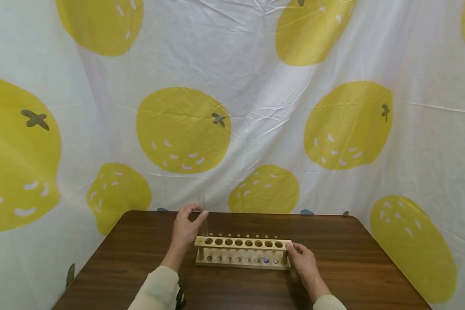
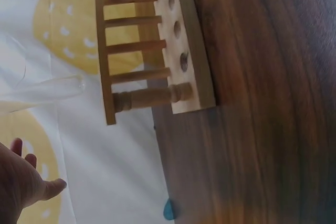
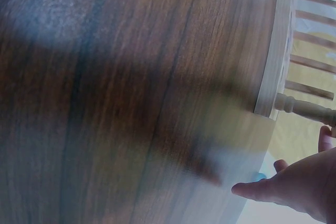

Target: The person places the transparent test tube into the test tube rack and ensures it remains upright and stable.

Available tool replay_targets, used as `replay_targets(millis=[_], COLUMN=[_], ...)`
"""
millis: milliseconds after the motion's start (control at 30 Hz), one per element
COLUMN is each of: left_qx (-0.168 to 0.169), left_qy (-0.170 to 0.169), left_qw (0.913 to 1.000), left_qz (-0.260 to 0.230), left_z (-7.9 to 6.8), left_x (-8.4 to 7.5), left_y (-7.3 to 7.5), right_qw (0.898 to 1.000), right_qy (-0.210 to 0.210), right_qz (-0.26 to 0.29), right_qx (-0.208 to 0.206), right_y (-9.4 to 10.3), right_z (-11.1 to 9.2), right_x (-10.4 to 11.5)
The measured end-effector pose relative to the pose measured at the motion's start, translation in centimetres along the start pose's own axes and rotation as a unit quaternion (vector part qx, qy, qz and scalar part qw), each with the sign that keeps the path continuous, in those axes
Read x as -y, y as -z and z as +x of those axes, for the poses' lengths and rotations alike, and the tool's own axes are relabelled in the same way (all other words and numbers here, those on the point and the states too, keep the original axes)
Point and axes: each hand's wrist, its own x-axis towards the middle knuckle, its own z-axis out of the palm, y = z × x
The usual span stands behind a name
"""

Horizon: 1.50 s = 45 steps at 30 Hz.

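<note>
A wooden test tube rack (image 1: 243, 244) stands on the table, with a row of round holes along its top bar. My left hand (image 1: 184, 228) is raised beside the rack's left end, pinching a clear glass test tube (image 1: 203, 221) between thumb and fingers. The tube is upright, its lower end close over the leftmost hole. In the left wrist view the tube's rounded end (image 2: 71, 85) points toward the top bar; its upper part is out of frame. My right hand (image 1: 304, 260) grips the rack's right end, thumb on the top bar.
The dark wood-grain table (image 1: 348, 254) carries the rack near its middle. Behind and around it hangs a white curtain (image 1: 255, 129) printed with yellow fruit. A row of short pegs (image 1: 238, 236) runs along the rack's back, and one pit in the lower board shows a blue-violet spot (image 1: 266, 261).
</note>
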Motion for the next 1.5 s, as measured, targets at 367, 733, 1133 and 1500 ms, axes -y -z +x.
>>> replay_targets(millis=[367, 733, 1133, 1500], left_qx=[0.012, 0.048, 0.061, 0.066], left_qy=[-0.013, 0.018, 0.032, 0.028], left_qw=[0.9998, 0.9979, 0.9958, 0.9936], left_qz=[-0.005, 0.039, 0.061, 0.088], left_z=[-1.0, -2.1, -3.1, -3.6], left_x=[1.6, 2.6, 4.2, 4.7], left_y=[-0.9, -1.0, -1.3, -1.7], right_qw=[1.000, 1.000, 1.000, 1.000], right_qy=[-0.004, -0.002, -0.008, -0.008], right_qz=[0.006, -0.001, 0.003, 0.012], right_qx=[0.006, 0.011, 0.012, 0.015], right_y=[-0.1, 0.0, 0.0, 0.2], right_z=[-0.2, 0.0, 0.1, 0.0], right_x=[0.1, 0.1, 0.0, 0.0])
